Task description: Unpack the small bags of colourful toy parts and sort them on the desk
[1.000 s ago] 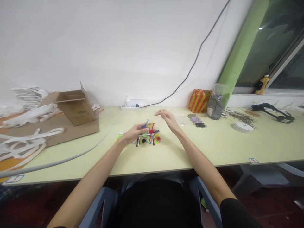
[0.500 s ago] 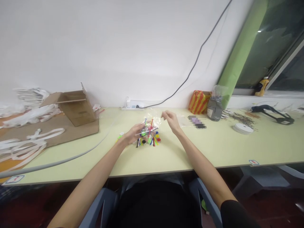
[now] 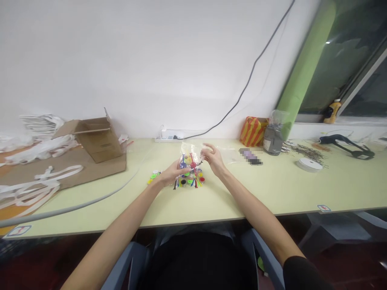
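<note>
A clear plastic bag [image 3: 191,152] filled with multicoloured plastic sticks and round discs [image 3: 192,181] is seen just below the centre of the frame, its base on a pale yellow-green table [image 3: 272,193] and its top standing up. Its left side is gripped by the left hand [image 3: 172,175], the fingers pressed together and curled over the film. The right hand [image 3: 214,159] is raised at the bag's upper right edge, fingers loosely spread; whether they touch the film cannot be told. Small bright green plastic pieces [image 3: 154,176] lie just left of the bag. At upper right, a grey canister [image 3: 273,141] stands beside an orange-and-yellow striped bag [image 3: 253,131], and a white tape roll [image 3: 308,164] lies further right. At far left, an open brown cardboard box [image 3: 98,139] sits near white plastic strips [image 3: 39,183].
</note>
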`<control>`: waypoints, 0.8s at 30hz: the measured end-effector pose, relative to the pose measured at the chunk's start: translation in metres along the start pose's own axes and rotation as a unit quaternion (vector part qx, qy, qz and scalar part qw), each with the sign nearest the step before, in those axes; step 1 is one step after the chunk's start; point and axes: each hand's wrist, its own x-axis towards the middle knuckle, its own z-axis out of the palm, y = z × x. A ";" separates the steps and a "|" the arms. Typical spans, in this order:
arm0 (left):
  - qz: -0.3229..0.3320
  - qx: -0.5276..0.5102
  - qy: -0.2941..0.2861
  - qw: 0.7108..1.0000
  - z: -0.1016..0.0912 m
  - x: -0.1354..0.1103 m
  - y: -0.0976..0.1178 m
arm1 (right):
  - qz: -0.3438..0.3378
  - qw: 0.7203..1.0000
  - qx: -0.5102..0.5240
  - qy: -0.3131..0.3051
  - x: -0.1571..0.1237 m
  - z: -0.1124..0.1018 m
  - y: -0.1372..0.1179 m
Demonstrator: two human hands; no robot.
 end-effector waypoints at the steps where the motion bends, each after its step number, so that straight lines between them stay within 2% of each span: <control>1: -0.003 0.002 -0.005 1.000 0.000 0.000 0.000 | 0.011 1.000 0.013 0.000 0.001 -0.001 0.001; 5: -0.008 0.000 -0.028 1.000 -0.001 -0.001 0.001 | 0.019 1.000 0.005 0.001 0.001 -0.002 0.000; 9: -0.013 -0.004 -0.032 0.999 0.000 -0.002 0.003 | -0.076 0.995 -0.043 0.047 -0.003 0.001 -0.008; 12: -0.011 -0.009 -0.030 0.999 -0.001 -0.002 0.003 | -0.113 0.991 -0.059 0.026 -0.005 0.003 -0.014; 15: -0.021 -0.016 -0.016 1.000 -0.002 -0.001 0.001 | -0.111 0.993 -0.044 0.004 -0.006 0.005 -0.015; 18: -0.048 -0.014 -0.017 0.999 -0.003 -0.001 0.000 | -0.096 0.995 0.003 0.013 -0.005 0.006 -0.014; 21: -0.070 -0.014 -0.041 0.997 -0.002 -0.001 0.000 | -0.062 0.996 0.066 0.025 -0.003 0.005 -0.015; 24: -0.066 -0.027 -0.053 0.996 -0.001 0.001 -0.001 | -0.009 0.995 0.103 -0.002 -0.002 0.004 -0.016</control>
